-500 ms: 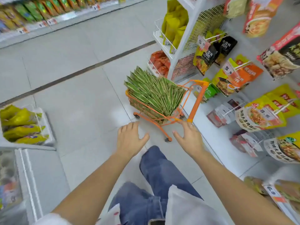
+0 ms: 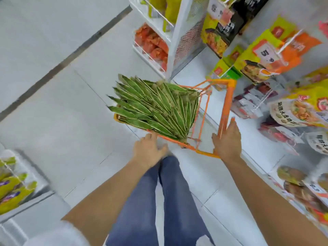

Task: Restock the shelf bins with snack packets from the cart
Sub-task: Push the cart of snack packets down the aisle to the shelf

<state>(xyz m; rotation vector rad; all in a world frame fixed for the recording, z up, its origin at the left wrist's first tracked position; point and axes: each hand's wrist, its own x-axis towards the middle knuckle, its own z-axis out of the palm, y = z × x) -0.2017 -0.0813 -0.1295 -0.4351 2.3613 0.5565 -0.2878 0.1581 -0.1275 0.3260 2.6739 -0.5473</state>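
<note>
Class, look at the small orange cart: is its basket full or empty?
Full. Green snack packets stand packed edge to edge in the orange cart, their tips rising above the basket rim.

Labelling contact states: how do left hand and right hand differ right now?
The right hand rests on the orange cart handle, fingers pointing along it; the left hand touches only the cart basket's near rim. The right hand lies beside the shelf, the left over open floor. Both are palm down, and neither holds a green packet.

The right hand (image 2: pixel 227 139) moved onto the orange cart's (image 2: pixel 229 96) handle post. The left hand (image 2: pixel 148 150) reached the basket's near rim, beside the green packets (image 2: pixel 156 107). The cart came nearer.
</note>
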